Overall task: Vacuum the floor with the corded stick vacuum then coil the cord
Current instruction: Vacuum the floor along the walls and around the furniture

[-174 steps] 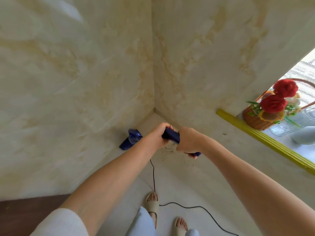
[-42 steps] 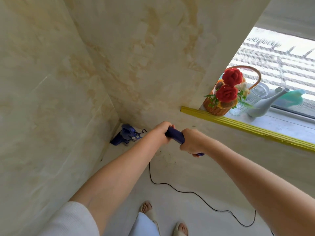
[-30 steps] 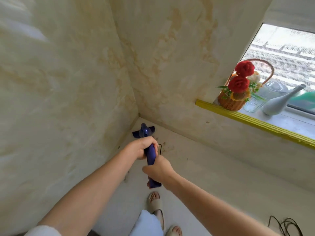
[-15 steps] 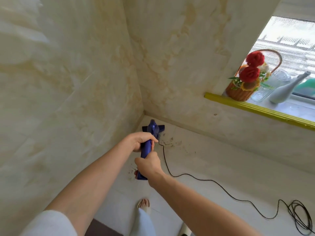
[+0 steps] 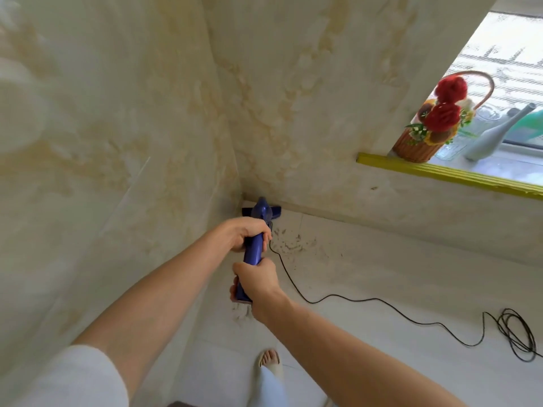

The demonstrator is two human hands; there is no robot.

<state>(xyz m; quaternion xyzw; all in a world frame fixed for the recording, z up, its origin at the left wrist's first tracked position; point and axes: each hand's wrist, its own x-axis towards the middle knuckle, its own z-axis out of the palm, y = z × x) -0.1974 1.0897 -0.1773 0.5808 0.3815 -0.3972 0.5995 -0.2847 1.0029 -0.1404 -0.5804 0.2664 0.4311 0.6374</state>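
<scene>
The blue stick vacuum (image 5: 254, 248) is leaning away from the viewer, its floor head (image 5: 261, 210) sitting tight in the corner where the two walls meet. Its thin black cord (image 5: 332, 295) is trailing right across the pale floor (image 5: 382, 277) (ending in a loose tangle of loops).

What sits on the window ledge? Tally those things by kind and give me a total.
Wicker flower basket: 1
Pale long-necked bottle: 1
Clear glass vessel: 1
Green thing behind the bottle, cut off by the frame edge, kind unclear: 1
Total: 4
</scene>
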